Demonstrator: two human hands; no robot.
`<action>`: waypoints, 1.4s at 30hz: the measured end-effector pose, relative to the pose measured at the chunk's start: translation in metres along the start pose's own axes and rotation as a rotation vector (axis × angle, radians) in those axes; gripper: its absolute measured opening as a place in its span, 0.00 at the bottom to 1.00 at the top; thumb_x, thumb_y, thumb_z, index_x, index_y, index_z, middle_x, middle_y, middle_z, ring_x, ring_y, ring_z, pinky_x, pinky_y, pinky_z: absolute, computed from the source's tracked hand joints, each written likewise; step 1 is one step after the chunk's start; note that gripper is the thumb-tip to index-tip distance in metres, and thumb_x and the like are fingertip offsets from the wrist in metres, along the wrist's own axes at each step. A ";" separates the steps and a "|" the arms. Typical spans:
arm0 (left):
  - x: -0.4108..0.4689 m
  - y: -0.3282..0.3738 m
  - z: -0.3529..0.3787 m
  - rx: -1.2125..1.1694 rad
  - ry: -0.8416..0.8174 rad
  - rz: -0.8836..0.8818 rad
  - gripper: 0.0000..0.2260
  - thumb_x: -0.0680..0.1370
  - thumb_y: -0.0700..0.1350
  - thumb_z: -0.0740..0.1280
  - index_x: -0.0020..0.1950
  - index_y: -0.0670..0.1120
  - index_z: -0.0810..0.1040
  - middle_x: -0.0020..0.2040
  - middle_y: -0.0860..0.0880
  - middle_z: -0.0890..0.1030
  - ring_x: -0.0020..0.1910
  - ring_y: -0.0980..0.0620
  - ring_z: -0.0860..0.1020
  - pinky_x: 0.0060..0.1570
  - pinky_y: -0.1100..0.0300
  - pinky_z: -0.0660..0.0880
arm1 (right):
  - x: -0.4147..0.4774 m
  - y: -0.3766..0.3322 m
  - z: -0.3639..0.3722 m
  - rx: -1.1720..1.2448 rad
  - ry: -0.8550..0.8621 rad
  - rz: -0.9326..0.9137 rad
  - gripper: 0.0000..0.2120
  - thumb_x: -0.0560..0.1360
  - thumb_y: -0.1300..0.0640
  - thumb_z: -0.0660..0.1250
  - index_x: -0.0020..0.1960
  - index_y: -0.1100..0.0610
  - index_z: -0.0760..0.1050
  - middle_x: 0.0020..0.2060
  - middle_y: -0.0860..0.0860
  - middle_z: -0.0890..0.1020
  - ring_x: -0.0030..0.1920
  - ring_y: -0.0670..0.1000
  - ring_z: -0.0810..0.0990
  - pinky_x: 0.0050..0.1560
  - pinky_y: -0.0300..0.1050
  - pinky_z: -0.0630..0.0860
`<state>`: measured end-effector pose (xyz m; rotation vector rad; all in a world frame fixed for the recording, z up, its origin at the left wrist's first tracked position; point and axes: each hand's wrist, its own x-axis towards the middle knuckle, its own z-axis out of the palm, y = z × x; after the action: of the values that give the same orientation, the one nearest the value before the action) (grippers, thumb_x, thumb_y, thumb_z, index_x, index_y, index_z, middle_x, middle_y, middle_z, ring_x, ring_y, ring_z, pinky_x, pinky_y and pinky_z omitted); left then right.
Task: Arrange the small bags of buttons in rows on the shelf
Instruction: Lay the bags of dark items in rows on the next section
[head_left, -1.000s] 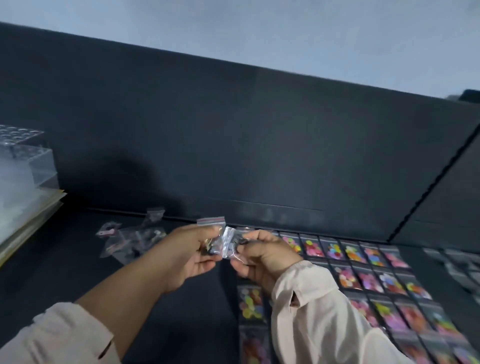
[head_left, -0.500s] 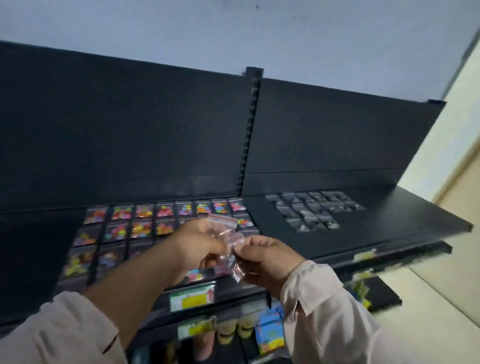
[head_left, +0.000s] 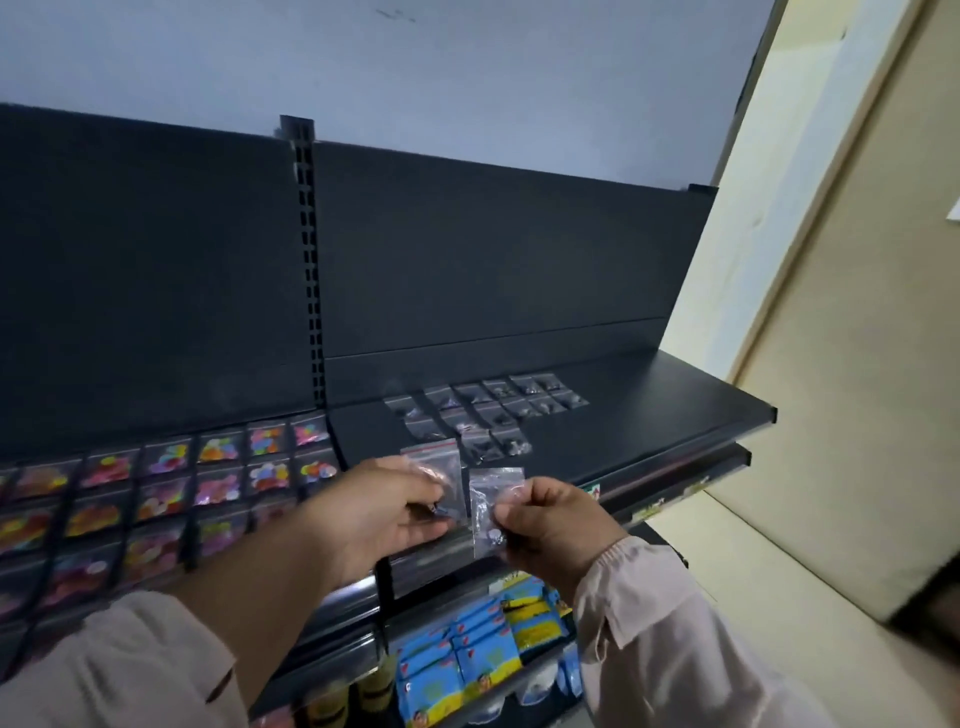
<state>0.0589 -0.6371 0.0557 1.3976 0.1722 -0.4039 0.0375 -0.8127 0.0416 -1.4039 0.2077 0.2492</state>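
My left hand (head_left: 382, 512) pinches a small clear bag with a red zip strip (head_left: 436, 467) in front of the black shelf (head_left: 649, 405). My right hand (head_left: 553, 525) pinches a second small clear bag (head_left: 491, 499) just to the right of it. The two bags hang apart, side by side. On the right shelf section lie several clear bags of dark buttons in rows (head_left: 488, 410). On the left section lie several rows of bags with bright coloured buttons (head_left: 218, 478).
A slotted black upright (head_left: 306, 249) divides the two shelf sections. Below the shelf hang blue and yellow packets (head_left: 478, 644). A cream wall and door frame (head_left: 831, 312) stand to the right of the shelf end.
The view has swung right, from the coloured bags to the right shelf section. The bags held together between both hands have been pulled apart, one in each hand.
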 end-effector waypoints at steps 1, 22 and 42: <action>0.010 0.000 0.004 0.032 0.009 0.006 0.06 0.76 0.31 0.64 0.51 0.37 0.77 0.50 0.40 0.81 0.43 0.45 0.82 0.36 0.58 0.80 | 0.006 -0.002 -0.006 0.002 0.016 0.004 0.12 0.73 0.71 0.64 0.35 0.58 0.71 0.27 0.53 0.77 0.30 0.52 0.75 0.33 0.44 0.76; 0.186 0.010 0.083 0.419 0.224 0.164 0.12 0.71 0.32 0.69 0.43 0.49 0.75 0.38 0.47 0.80 0.36 0.51 0.76 0.40 0.59 0.71 | 0.188 -0.047 -0.145 -0.514 0.241 -0.081 0.12 0.67 0.70 0.72 0.36 0.59 0.71 0.27 0.53 0.76 0.21 0.42 0.75 0.22 0.34 0.70; 0.262 -0.037 0.195 1.238 0.608 0.435 0.24 0.66 0.39 0.73 0.60 0.50 0.73 0.53 0.51 0.74 0.50 0.50 0.75 0.48 0.58 0.74 | 0.292 -0.048 -0.252 -1.334 -0.268 -0.669 0.10 0.72 0.55 0.65 0.53 0.51 0.77 0.53 0.48 0.77 0.56 0.51 0.74 0.55 0.36 0.68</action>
<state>0.2625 -0.8777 -0.0367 2.6857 0.0951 0.3971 0.3317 -1.0548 -0.0367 -2.6138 -0.7984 -0.0263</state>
